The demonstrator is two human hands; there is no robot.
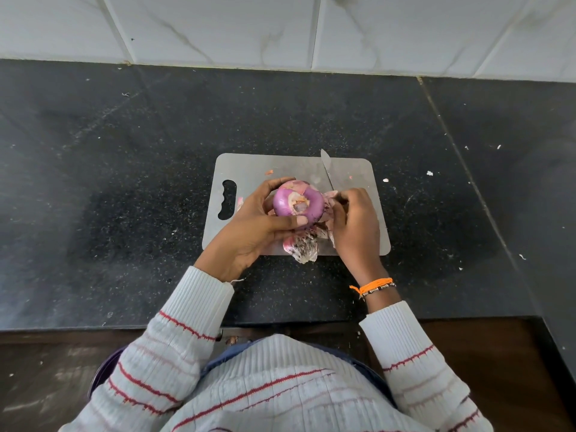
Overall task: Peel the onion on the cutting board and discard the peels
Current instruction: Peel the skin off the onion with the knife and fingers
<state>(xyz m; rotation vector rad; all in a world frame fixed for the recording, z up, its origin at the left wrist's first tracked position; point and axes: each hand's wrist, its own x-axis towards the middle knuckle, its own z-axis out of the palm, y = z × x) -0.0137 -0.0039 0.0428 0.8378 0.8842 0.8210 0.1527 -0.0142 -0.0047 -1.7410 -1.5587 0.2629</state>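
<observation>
A purple onion (298, 201) is held just above the grey cutting board (258, 168), its cut end facing me. My left hand (258, 227) grips it from the left, thumb across its near side. My right hand (353, 222) is at the onion's right side and pinches a strip of papery peel (329, 194) still hanging from it. Loose peels (304, 246) lie on the board's near edge under my hands.
A knife (327, 168) lies on the board's far right part, its blade pointing away from me and its handle hidden behind my right hand. The board sits on a black speckled counter (124, 182) with small scraps scattered about. A white tiled wall (280, 26) runs behind.
</observation>
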